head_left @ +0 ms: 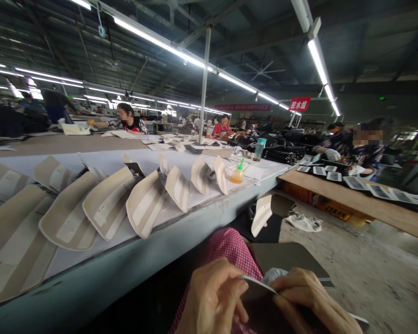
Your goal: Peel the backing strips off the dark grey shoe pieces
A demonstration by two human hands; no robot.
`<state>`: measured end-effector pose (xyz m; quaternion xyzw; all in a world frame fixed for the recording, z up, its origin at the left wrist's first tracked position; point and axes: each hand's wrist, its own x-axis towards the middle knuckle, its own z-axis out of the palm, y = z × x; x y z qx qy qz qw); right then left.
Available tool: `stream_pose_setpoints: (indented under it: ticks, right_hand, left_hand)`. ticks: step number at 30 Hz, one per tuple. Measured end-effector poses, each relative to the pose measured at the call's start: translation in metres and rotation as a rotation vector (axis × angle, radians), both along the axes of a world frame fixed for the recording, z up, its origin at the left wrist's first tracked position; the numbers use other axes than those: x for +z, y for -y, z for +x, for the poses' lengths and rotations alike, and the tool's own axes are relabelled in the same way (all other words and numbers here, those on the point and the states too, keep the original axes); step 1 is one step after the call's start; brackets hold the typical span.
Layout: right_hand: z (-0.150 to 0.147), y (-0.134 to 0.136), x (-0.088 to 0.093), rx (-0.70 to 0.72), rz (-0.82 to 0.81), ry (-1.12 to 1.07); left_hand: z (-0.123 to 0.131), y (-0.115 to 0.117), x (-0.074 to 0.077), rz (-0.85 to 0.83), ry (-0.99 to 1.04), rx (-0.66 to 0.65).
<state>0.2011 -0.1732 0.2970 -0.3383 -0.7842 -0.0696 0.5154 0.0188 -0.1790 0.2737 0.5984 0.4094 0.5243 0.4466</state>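
At the bottom edge of the view, my left hand [212, 297] and my right hand [308, 297] are both closed on a thin dark flat piece [261, 297] with a pale edge, held over my lap. The left fingers pinch its near corner. My right fingers curl over its right side, with a bit of white cloth [274, 274] just above them. A red checked cloth [230, 250] covers my knee below the piece. A dark board [289, 257] lies just beyond my hands.
A long grey bench [132, 264] runs along my left, carrying several beige shoe pieces [144, 204] in a row and an orange glue bottle [237, 172]. A wooden table [362, 199] with other workers stands at right. Bare concrete floor [369, 269] lies between.
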Motion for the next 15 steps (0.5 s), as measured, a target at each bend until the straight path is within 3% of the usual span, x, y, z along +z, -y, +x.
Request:
stream_pose_setpoints:
  ticks: [6,10,12,15]
  right_hand:
    - [0.015,0.001,-0.007,0.110,-0.143,0.041]
    - [0.018,0.000,-0.007,0.247,-0.202,0.074]
    - [0.017,-0.001,-0.005,0.261,-0.179,0.082]
    - [0.015,-0.002,-0.002,0.270,-0.194,0.100]
  left_hand:
    - [-0.018,-0.003,-0.002,-0.232,0.108,-0.191]
    - [-0.023,-0.007,0.011,-0.414,0.111,-0.302]
    - [-0.022,-0.007,0.021,-0.420,-0.003,-0.276]
    - [-0.021,-0.008,0.029,-0.251,-0.255,-0.238]
